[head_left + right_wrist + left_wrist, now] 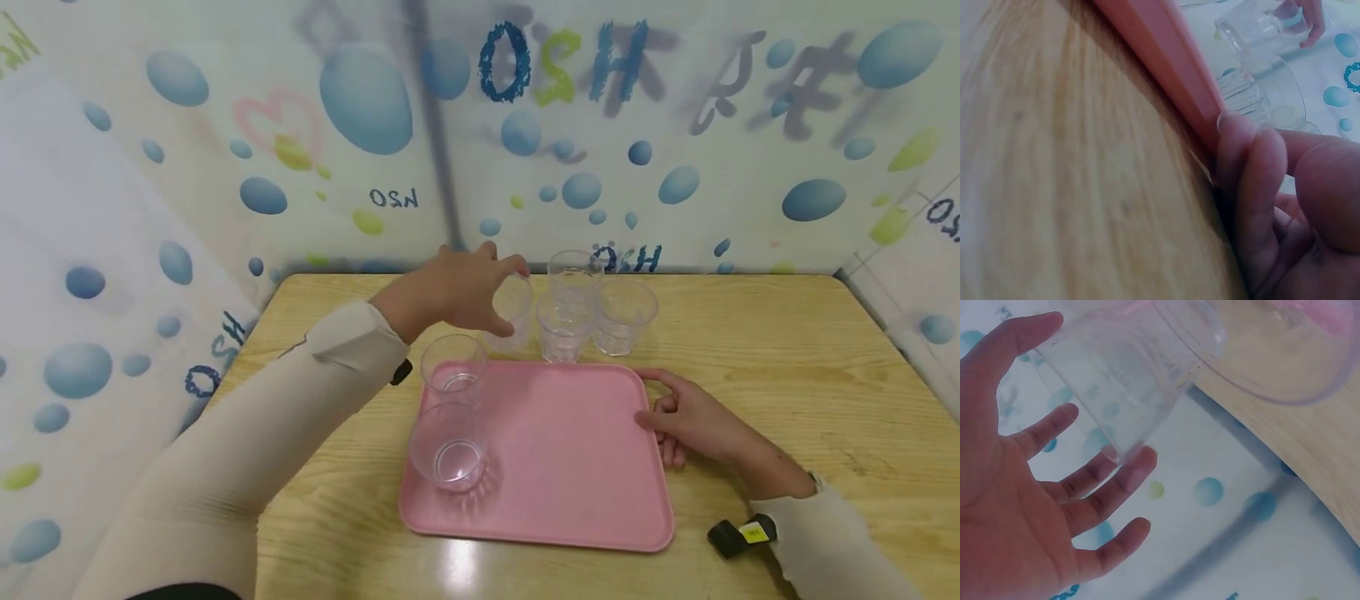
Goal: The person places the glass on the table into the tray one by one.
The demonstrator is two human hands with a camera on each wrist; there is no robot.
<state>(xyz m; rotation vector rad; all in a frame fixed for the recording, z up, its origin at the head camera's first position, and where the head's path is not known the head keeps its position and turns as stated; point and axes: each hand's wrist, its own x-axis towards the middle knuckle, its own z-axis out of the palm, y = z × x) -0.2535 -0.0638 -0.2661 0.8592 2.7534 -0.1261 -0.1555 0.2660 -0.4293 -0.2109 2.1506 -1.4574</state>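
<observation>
My left hand (pixel 468 287) is at the back of the table, spread around a clear plastic cup (pixel 513 304). In the left wrist view, its fingers (pixel 1113 487) are loosely bent beside that cup (pixel 1104 381), thumb near one side and fingertips near the other; firm contact cannot be made out. My right hand (pixel 693 421) holds the right edge of a pink tray (pixel 570 450), thumb over the rim. The right wrist view has its curled fingers (pixel 1260 181) against the tray's edge (pixel 1172 69). Two clear cups stand on the tray's left side, one front (pixel 450 450), one behind (pixel 453 367).
Three more clear cups stand close together behind the tray: one at the rear (pixel 575 271), one in front (pixel 562 329) and one to the right (pixel 626 312). A patterned backdrop (pixel 465 167) rises right behind the wooden table (pixel 787 350).
</observation>
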